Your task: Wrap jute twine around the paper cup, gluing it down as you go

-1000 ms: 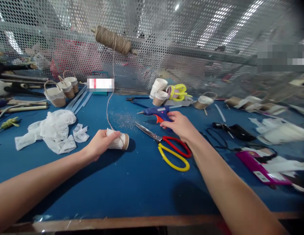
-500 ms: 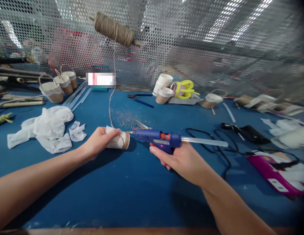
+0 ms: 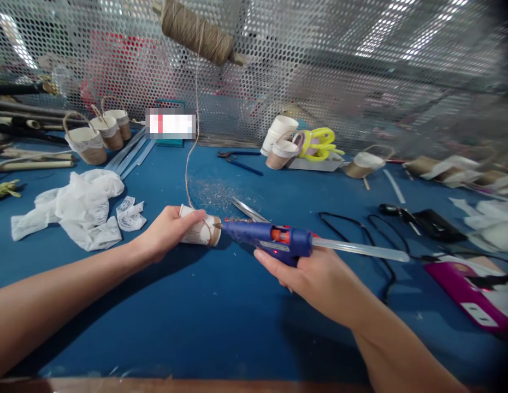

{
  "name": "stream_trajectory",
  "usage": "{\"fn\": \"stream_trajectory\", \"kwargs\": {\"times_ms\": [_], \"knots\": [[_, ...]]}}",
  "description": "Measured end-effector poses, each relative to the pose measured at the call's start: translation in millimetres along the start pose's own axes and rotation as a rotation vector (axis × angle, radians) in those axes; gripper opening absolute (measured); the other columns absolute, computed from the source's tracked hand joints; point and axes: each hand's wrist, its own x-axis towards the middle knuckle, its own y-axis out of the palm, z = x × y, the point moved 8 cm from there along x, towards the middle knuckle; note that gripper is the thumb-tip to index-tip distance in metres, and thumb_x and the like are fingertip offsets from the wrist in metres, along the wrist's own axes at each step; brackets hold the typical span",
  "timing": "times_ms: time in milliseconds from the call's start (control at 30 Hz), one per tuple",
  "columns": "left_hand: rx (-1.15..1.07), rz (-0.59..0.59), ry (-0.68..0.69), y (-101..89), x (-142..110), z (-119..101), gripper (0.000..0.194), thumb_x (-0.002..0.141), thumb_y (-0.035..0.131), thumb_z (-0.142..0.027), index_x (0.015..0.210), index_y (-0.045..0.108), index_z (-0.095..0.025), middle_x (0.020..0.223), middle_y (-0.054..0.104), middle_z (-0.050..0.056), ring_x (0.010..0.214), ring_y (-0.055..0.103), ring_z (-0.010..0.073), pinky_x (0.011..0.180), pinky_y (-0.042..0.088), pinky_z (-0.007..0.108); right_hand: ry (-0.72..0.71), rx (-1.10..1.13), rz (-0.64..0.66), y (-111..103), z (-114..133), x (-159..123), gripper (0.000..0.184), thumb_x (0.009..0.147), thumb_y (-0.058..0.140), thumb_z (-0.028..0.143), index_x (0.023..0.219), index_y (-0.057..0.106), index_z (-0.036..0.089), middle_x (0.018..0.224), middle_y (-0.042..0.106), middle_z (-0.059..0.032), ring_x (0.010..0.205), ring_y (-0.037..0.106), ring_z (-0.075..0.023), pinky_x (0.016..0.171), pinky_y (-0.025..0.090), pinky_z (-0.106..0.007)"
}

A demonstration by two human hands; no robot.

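Observation:
My left hand (image 3: 171, 232) is closed around a white paper cup (image 3: 193, 233) lying on its side, its brown twine-wrapped end facing right. From the cup a strand of twine (image 3: 189, 169) rises to a twine spool (image 3: 198, 31) hanging at the wire mesh. My right hand (image 3: 307, 273) grips a blue hot glue gun (image 3: 264, 237). Its nozzle tip is at the twine-wrapped end of the cup; whether it touches is too fine to tell. A clear glue stick (image 3: 362, 249) juts out of the gun's back, and a small red light glows on its side.
Scissors (image 3: 249, 209) lie just behind the glue gun, pliers (image 3: 241, 161) farther back. White lace (image 3: 84, 210) is heaped at left, near small handled baskets (image 3: 87, 146). At right are a black cable (image 3: 374, 245) and a magenta power strip (image 3: 462, 295).
The view has shifted slightly. The glue gun has tilted, its back end dropping and its nozzle now pointing a little upward at the cup's end. My left hand keeps its hold.

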Motion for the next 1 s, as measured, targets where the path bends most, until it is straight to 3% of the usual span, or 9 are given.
{"fn": "stream_trajectory", "kwargs": {"times_ms": [200, 300, 433, 633, 867, 1000], "knots": [[0.006, 0.003, 0.008, -0.8, 1.3, 0.7, 0.027, 0.071, 0.058, -0.036, 0.064, 0.065, -0.012, 0.058, 0.064, 0.002, 0.049, 0.050, 0.0111, 0.052, 0.034, 0.023, -0.244, -0.212, 0.002, -3.0, 21.8, -3.4, 0.042, 0.086, 0.029, 0.033, 0.073, 0.068, 0.024, 0.035, 0.030, 0.0024, 0.036, 0.032, -0.0125, 0.042, 0.027, -0.028], [0.027, -0.006, 0.023, -2.2, 1.3, -0.1, 0.027, 0.071, 0.057, -0.037, 0.063, 0.065, -0.012, 0.056, 0.063, 0.002, 0.048, 0.048, 0.0109, 0.049, 0.032, 0.023, -0.188, -0.196, 0.015, -4.6, 22.5, -2.2, 0.041, 0.085, 0.030, 0.036, 0.072, 0.067, 0.024, 0.035, 0.027, 0.0030, 0.037, 0.033, -0.0132, 0.043, 0.031, -0.028], [0.064, -0.025, 0.043, -4.2, 1.5, -0.7, 0.027, 0.069, 0.057, -0.037, 0.062, 0.066, -0.013, 0.056, 0.064, 0.003, 0.049, 0.051, 0.0127, 0.047, 0.033, 0.023, -0.047, -0.062, 0.015, -8.1, 17.4, -0.2, 0.029, 0.081, 0.040, 0.038, 0.070, 0.063, 0.025, 0.040, 0.039, 0.0007, 0.044, 0.044, -0.0156, 0.049, 0.039, -0.029], [0.033, -0.017, 0.040, -2.4, 1.9, -0.3, 0.027, 0.070, 0.057, -0.038, 0.059, 0.064, -0.014, 0.054, 0.062, 0.002, 0.047, 0.049, 0.0112, 0.049, 0.034, 0.023, -0.064, -0.118, 0.047, -5.4, 17.9, -0.9, 0.025, 0.081, 0.041, 0.034, 0.073, 0.063, 0.026, 0.052, 0.053, -0.0025, 0.055, 0.053, -0.0175, 0.053, 0.042, -0.030], [0.003, 0.001, 0.014, -0.3, 2.0, 1.8, 0.027, 0.071, 0.057, -0.038, 0.064, 0.065, -0.013, 0.058, 0.063, 0.002, 0.049, 0.049, 0.0109, 0.052, 0.034, 0.023, -0.162, -0.290, 0.029, -1.4, 18.4, -3.5, 0.038, 0.086, 0.031, 0.036, 0.074, 0.065, 0.024, 0.037, 0.036, 0.0005, 0.047, 0.049, -0.0176, 0.050, 0.039, -0.031], [-0.010, 0.011, 0.012, 0.9, 1.8, 0.8, 0.027, 0.071, 0.057, -0.037, 0.062, 0.064, -0.012, 0.056, 0.062, 0.002, 0.048, 0.047, 0.0099, 0.051, 0.032, 0.023, -0.133, -0.202, 0.051, -2.7, 21.1, -1.7, 0.035, 0.085, 0.032, 0.035, 0.072, 0.064, 0.026, 0.040, 0.042, -0.0004, 0.049, 0.051, -0.0173, 0.050, 0.042, -0.031]]}}
